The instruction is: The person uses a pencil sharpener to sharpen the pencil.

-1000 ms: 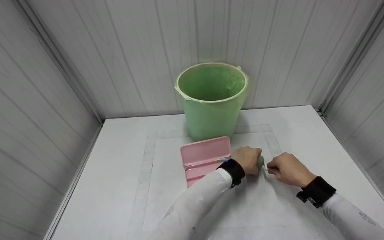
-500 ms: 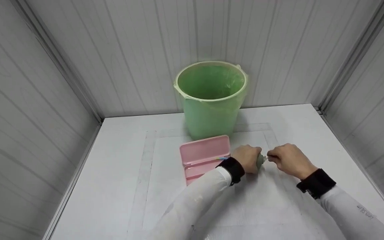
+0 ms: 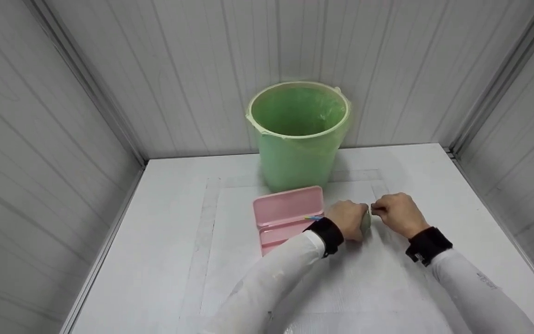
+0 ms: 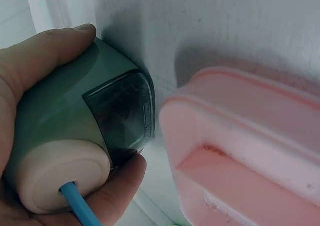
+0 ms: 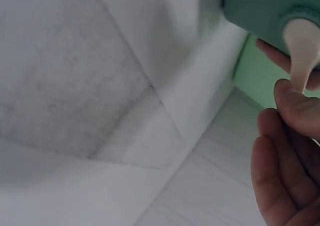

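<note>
My left hand (image 3: pixel 348 219) grips a dark green hand-crank pencil sharpener (image 4: pixel 55 105), thumb on one side and fingers round the other. The sharpener has a dark see-through shavings window (image 4: pixel 125 116) and a pale round front. A blue pencil (image 4: pixel 80 204) sticks into the hole in that front; its outer end shows over the pink case in the head view. With thumb and fingertips my right hand (image 3: pixel 399 213) pinches the cream crank handle (image 5: pixel 302 55) on the sharpener's back. The pencil's point is hidden inside the sharpener.
An open pink pencil case (image 3: pixel 288 207) lies on the white table (image 3: pixel 165 241), just left of my left hand. Behind it stands a light green bucket (image 3: pixel 297 162) with a liner over its rim. Grey panel walls (image 3: pixel 193 69) enclose the table at the back and sides.
My right hand has moved up and slightly left, turning the crank handle from low to higher. The left hand keeps its grip on the pencil sharpener, and the head view has shifted slightly.
</note>
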### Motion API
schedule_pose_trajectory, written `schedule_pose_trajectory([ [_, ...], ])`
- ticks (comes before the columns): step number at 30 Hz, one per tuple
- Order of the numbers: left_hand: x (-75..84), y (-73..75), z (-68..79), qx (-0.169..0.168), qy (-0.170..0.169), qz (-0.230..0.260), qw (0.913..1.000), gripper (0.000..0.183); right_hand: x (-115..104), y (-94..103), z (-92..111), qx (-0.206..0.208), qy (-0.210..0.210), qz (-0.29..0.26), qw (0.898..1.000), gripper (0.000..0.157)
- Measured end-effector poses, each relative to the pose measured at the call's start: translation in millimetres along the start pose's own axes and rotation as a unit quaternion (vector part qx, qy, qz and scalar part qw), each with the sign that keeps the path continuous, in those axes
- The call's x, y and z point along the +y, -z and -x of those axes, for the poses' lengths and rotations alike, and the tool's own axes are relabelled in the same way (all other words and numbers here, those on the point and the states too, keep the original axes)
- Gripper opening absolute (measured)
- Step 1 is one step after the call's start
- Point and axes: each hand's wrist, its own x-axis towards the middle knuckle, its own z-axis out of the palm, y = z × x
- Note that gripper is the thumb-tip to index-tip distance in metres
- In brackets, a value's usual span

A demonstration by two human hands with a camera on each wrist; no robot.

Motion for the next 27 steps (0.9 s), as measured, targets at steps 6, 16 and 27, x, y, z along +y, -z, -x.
schedule_pose_trajectory([
  [6,0.5,-2.0,-1.0,-0.005,-0.001,0.000,1.0000,0.041,-1,-12.0,16,-0.077,-0.048,-0.009,0.996,0.012],
  [16,-0.1,-2.4,-3.3,-0.008,0.012,0.012,0.9998,0.042,-12,-5.7,21,-0.144,-0.034,-0.010,0.989,0.015],
  [27,1.0,-4.3,-3.9,0.004,0.009,-0.013,0.9999,0.035,-26,1.7,29,-0.156,0.003,0.018,0.988,0.019],
])
